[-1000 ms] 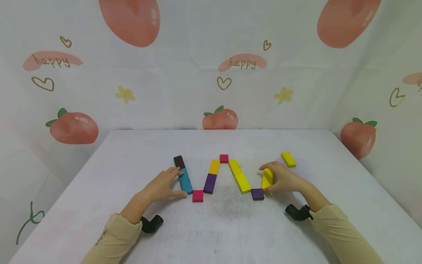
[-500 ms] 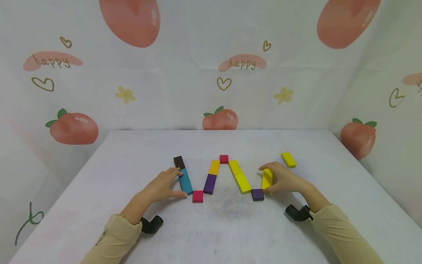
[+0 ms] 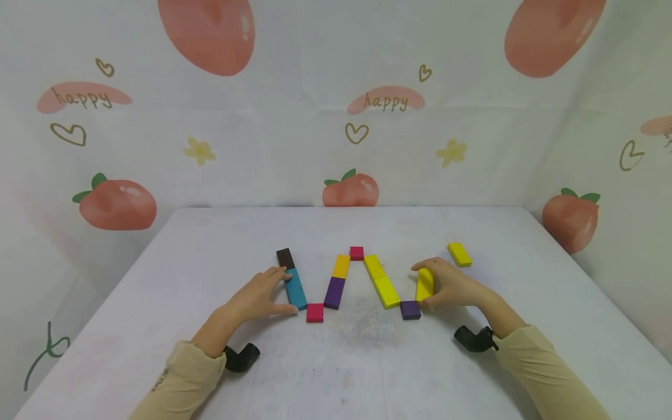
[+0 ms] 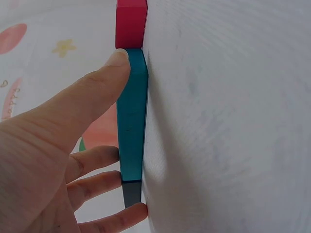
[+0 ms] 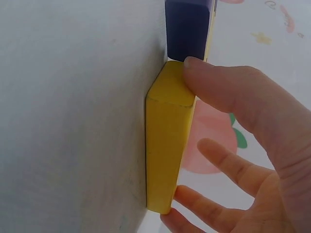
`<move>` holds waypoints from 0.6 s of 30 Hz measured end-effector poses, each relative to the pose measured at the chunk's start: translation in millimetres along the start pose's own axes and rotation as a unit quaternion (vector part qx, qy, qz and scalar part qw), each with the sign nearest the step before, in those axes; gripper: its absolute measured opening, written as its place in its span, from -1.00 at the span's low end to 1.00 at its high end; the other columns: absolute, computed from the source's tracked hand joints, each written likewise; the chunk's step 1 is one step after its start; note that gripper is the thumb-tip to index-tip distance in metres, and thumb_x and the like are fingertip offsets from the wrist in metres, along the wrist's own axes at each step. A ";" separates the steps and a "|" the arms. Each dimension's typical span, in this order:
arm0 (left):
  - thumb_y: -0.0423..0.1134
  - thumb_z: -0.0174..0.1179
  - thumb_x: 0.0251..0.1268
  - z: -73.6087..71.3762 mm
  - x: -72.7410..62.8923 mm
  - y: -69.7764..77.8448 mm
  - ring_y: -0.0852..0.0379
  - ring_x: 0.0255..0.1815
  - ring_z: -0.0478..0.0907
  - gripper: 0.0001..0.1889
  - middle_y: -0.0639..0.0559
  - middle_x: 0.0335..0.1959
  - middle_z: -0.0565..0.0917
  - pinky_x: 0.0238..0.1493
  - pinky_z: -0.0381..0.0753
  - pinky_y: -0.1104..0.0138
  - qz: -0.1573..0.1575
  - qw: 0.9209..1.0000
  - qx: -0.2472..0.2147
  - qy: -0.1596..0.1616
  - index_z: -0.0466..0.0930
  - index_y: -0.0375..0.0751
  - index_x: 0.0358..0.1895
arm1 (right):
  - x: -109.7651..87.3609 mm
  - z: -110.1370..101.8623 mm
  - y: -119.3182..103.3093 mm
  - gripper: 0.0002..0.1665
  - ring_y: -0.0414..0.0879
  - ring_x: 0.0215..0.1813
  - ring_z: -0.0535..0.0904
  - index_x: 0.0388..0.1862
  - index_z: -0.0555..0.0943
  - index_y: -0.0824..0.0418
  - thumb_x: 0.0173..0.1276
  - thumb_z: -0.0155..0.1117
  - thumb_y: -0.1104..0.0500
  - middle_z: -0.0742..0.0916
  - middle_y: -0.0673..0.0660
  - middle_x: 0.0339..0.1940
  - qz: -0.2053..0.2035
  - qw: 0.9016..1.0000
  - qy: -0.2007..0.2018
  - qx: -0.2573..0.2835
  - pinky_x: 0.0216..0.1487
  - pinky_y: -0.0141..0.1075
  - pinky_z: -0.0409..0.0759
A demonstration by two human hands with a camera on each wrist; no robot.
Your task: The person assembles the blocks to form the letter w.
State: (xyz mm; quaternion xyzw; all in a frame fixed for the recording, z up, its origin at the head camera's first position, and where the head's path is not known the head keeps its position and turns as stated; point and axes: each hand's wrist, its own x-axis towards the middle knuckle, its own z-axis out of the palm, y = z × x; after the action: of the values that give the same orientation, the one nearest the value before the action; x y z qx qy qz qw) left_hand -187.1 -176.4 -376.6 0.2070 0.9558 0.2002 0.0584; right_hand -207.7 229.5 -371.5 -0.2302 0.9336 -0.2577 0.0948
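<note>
My left hand [image 3: 257, 296] rests at a blue block [image 3: 297, 293]. Its thumb lies at the near end, and its relaxed fingers touch the side and reach the dark brown block [image 3: 284, 258] beyond. A red block [image 3: 315, 312] lies just past the thumb. My right hand [image 3: 452, 282] holds a yellow block [image 5: 165, 145] lengthwise. In the right wrist view the thumb is on its near end, two fingertips are by the far end, and another finger sticks out free. A purple block [image 3: 410, 310] sits right by this thumb.
Between the hands, orange [image 3: 341, 266] and purple [image 3: 334, 291] blocks, a red block [image 3: 357, 253] and two yellow blocks [image 3: 386, 291] continue a zigzag row. A loose yellow block [image 3: 459, 255] lies beyond the right hand. A printed cloth wall [image 3: 294, 157] borders the white table [image 3: 367, 373].
My right hand and its yellow block have shifted very slightly left. The left hand and the other blocks stay where they were.
</note>
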 end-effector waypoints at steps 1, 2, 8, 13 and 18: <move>0.22 0.30 -0.02 0.1 0.3 -0.1 -0.37 0.23 0.32 -0.14 -0.33 0.31 0.33 0.20 0.41 -0.15 -0.002 1.000 -0.002 -0.001 0.35 -0.32 0.26 | 0.0 0.1 0.1 -0.23 0.25 0.21 0.34 0.18 0.43 0.27 -0.03 0.49 0.12 0.48 0.36 0.20 -0.001 1.000 -0.001 0.000 0.25 0.25 0.31; 0.21 0.31 -0.02 0.1 0.7 -0.2 -0.37 0.24 0.32 -0.14 -0.34 0.31 0.33 0.20 0.41 -0.15 -0.004 1.000 -0.001 -0.002 0.34 -0.32 0.27 | 0.1 0.5 0.3 -0.23 0.25 0.22 0.33 0.18 0.43 0.26 -0.03 0.49 0.12 0.47 0.36 0.20 0.000 1.000 -0.001 0.000 0.25 0.25 0.31; 0.09 0.36 -0.02 -1.7 1.2 3.0 -0.36 0.29 0.28 -0.15 -0.34 0.35 0.28 0.25 0.37 -0.14 -0.025 1.000 0.004 -0.013 0.31 -0.34 0.30 | 0.3 0.8 0.9 -0.23 0.26 0.22 0.33 0.18 0.43 0.25 -0.03 0.49 0.11 0.47 0.35 0.21 -0.006 1.000 0.000 -0.001 0.25 0.25 0.31; 0.13 0.35 -0.03 -0.2 1.5 1.5 -0.35 0.29 0.28 -0.14 -0.32 0.35 0.29 0.26 0.37 -0.13 -0.025 1.000 0.007 -0.012 0.31 -0.32 0.30 | -0.1 0.4 1.3 -0.23 0.26 0.23 0.33 0.18 0.43 0.25 -0.03 0.49 0.11 0.47 0.35 0.21 -0.011 1.000 0.001 0.000 0.25 0.25 0.31; 0.09 0.36 -0.02 -1.0 1.3 2.6 -0.36 0.28 0.29 -0.16 -0.34 0.34 0.30 0.25 0.37 -0.13 -0.018 1.000 0.007 -0.009 0.32 -0.33 0.29 | -0.4 -0.4 1.1 -0.22 0.26 0.22 0.33 0.19 0.42 0.28 -0.02 0.49 0.10 0.47 0.35 0.21 -0.011 1.000 0.001 -0.002 0.26 0.25 0.30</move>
State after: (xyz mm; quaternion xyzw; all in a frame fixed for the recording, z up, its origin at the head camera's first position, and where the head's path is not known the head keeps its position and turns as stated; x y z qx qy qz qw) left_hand -187.5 -174.1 -374.7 0.1920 0.9601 0.1911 0.0690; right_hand -207.9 230.7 -371.7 -0.2402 0.9315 -0.2576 0.0903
